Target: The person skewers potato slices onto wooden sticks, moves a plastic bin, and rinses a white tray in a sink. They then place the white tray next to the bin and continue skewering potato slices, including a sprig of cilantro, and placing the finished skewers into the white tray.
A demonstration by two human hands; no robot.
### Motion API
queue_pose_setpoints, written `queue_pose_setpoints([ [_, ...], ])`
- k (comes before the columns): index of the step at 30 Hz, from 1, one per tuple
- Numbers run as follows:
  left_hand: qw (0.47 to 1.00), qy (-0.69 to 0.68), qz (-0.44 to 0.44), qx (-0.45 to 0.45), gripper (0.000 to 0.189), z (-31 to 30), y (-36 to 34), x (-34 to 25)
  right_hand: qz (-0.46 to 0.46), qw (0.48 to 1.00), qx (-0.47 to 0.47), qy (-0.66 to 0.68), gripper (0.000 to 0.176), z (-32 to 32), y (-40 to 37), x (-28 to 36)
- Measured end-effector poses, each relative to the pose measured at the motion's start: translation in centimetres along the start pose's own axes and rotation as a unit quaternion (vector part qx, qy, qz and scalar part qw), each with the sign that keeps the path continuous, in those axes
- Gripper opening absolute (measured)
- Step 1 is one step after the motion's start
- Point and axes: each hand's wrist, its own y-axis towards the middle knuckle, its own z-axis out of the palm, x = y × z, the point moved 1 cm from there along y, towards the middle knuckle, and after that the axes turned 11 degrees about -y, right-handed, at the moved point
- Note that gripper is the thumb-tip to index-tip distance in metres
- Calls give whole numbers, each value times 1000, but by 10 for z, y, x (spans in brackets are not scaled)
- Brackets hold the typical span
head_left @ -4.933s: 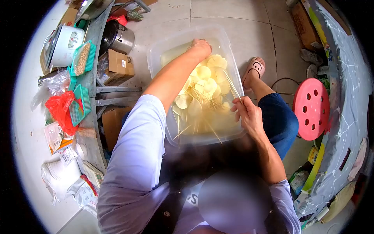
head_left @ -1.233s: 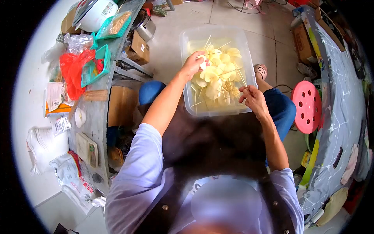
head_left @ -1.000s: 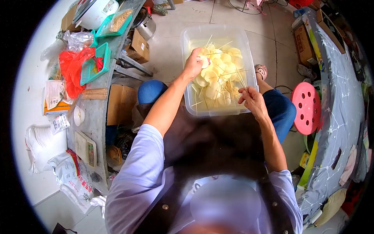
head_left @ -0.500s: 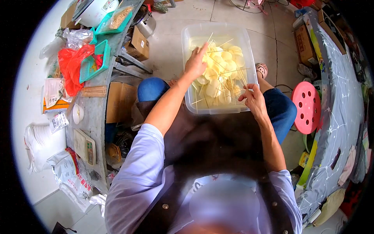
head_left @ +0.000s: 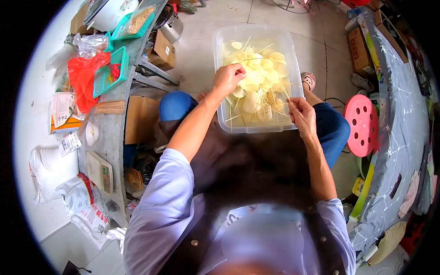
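A translucent plastic tub (head_left: 288, 52) stands between the knees, holding a pile of thin, pale yellow potato slices (head_left: 269, 75) in what looks like water. Thin bamboo skewers lie among the slices at many angles. Over the tub's left side, my left hand (head_left: 228, 79) is closed, its fingertips pinching at a slice's edge; the fingers partly hide the contact. My right hand (head_left: 303, 116) is at the near right rim, closed round the ends of several bamboo skewers (head_left: 285, 91) that point up and left over the pile.
On the left, a grey table (head_left: 112, 156) bears a bundle of skewers (head_left: 110, 107), a scale (head_left: 101, 170), a small bowl (head_left: 92, 133) and green baskets (head_left: 120, 59). A pink stool (head_left: 360, 126) stands to the right, beside a cloth-covered surface (head_left: 394, 114).
My left hand has gone from an outstretched finger to a closed pinch and drawn slightly nearer. My right hand has shifted slightly right, still with skewers. A loose slice now shows near the tub's far side.
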Motion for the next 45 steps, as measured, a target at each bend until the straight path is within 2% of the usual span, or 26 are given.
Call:
queue_pose_setpoints([
  [2, 996, 25, 68, -44, 5, -2, -2, -9, -2, 999, 11, 49, 19, 4, -2, 7],
  [5, 978, 138, 138, -75, 7, -2, -8, -25, -2, 999, 14, 48, 23, 7, -1, 8],
  [8, 968, 182, 153, -84, 10, -3, -9, -31, 2, 999, 26, 30, 26, 11, 0, 11],
  [11, 959, 179, 176, -129, 13, -3, -5, -30, -7, 999, 25, 45, 25, 13, 0, 10],
  [14, 975, 102, 114, -161, 14, -5, -5, -37, -21, 999, -20, 16, 21, 16, -2, 14],
  [17, 986, 56, 70, -139, 14, -6, -2, -20, -10, 1000, -28, 9, 21, 12, -3, 17],
  [20, 992, -72, -29, -97, 17, -1, 4, 2, -13, 999, -29, 13, 21, 13, -2, 20],
  [21, 977, -162, -94, -98, 20, 1, 5, 4, -12, 999, -25, 22, 21, 14, -1, 20],
  [23, 912, -332, -221, -95, 27, 8, 5, 5, -9, 999, -17, 40, 22, 15, 1, 21],
  [26, 883, -377, -279, -15, 39, 5, -2, -18, -4, 999, -8, 51, 23, 22, 4, 25],
  [32, 834, -484, -256, 71, 52, 18, -9, -17, -3, 992, 25, 125, 25, 43, 17, 36],
  [35, 824, -503, -251, 71, 55, 24, -14, -27, 10, 986, 46, 163, 24, 54, 23, 34],
  [39, 856, -466, -217, 66, 48, 27, -14, -26, 35, 981, 61, 180, 21, 61, 22, 35],
  [42, 852, -491, -174, 48, 43, 29, -14, -27, 76, 971, 49, 220, 20, 62, 18, 41],
  [45, 861, -477, -174, 21, 38, 27, -15, -27, 45, 988, 40, 141, 27, 61, 22, 30],
])
